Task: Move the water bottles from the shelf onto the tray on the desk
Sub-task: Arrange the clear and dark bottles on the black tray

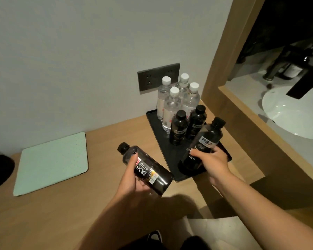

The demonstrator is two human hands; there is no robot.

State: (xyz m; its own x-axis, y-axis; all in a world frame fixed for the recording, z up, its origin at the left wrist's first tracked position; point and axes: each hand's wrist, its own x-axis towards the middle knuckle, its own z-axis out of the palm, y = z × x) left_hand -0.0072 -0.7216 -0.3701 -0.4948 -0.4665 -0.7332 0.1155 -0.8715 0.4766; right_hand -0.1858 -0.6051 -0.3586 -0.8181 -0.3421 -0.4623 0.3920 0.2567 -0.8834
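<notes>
Black water bottles, one in each grip: left hand (pixel 132 179) wrapped around a tilted bottle (pixel 145 168), right hand (pixel 210 162) around another (pixel 204 141) over the tray (pixel 152 118).

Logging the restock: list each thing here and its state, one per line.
Left hand: grips a black bottle, tilted, off the tray.
Right hand: grips another black bottle, leaning over the tray.
Two black bottles: upright on tray, capped.
Four clear bottles: upright on tray, capped.

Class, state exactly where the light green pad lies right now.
In the head view, the light green pad lies flat on the wooden desk, left of the black tray, beside the wall.
</notes>
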